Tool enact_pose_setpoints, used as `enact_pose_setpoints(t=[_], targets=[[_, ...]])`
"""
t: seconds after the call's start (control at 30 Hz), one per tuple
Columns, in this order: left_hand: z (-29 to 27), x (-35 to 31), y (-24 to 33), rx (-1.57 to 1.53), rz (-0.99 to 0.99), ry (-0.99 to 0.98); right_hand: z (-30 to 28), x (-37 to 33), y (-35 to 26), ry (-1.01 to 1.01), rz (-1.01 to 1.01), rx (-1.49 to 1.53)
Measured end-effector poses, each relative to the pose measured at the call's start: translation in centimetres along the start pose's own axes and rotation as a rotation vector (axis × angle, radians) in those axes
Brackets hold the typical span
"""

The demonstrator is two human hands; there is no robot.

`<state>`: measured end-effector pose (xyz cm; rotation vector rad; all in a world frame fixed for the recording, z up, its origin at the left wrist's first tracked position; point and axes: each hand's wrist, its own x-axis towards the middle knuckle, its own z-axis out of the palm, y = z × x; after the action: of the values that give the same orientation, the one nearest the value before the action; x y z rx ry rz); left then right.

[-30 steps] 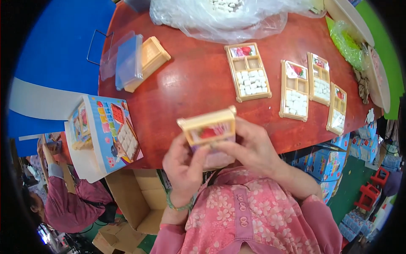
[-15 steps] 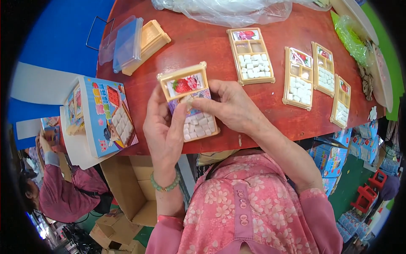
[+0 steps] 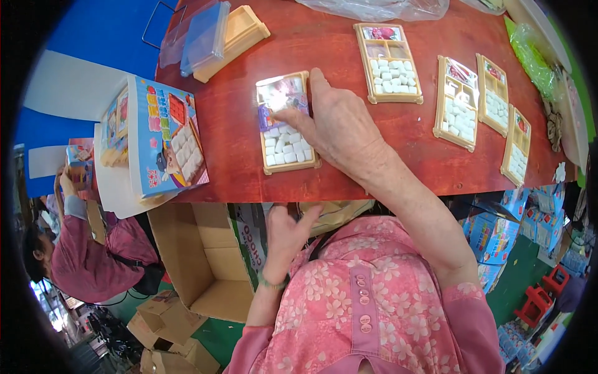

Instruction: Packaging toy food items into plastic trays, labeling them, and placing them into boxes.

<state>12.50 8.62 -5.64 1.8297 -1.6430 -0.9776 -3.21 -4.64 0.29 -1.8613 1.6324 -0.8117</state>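
A cream plastic tray (image 3: 288, 167) lies on the red table near its front edge. White marshmallow-like pieces fill its lower part, and a purple card with a strip of glare covers the upper part. My right hand (image 3: 349, 128) grips this tray from the right, thumb across its face and fingers along the side edge. Below the table edge, my left hand (image 3: 288, 234) is empty, its thumb and fingers apart. A yellowish package (image 3: 336, 215) at my lap is nearest to it, partly hidden under the table.
Similar filled trays (image 3: 389, 65) lie to the right. Clear and blue lids (image 3: 208, 40) lean on stacked cream trays (image 3: 240, 37) at the far left. A blue display box (image 3: 165, 134) stands left, above an open carton (image 3: 215, 262). Another person (image 3: 93, 249) sits beyond. Plastic film (image 3: 386, 7) lies at the back.
The tray has gone from between both hands down onto the table. My left hand has let go and moved down below the table edge. My right hand stays on the tray.
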Motion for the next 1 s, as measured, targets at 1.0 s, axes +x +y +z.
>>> enact_pose_setpoints(t=[1.0], targets=[[-1.0,-7.6,-9.1,-1.503,-0.751,-0.134,1.7,-16.2,7.7,-0.743,-0.221,0.266]])
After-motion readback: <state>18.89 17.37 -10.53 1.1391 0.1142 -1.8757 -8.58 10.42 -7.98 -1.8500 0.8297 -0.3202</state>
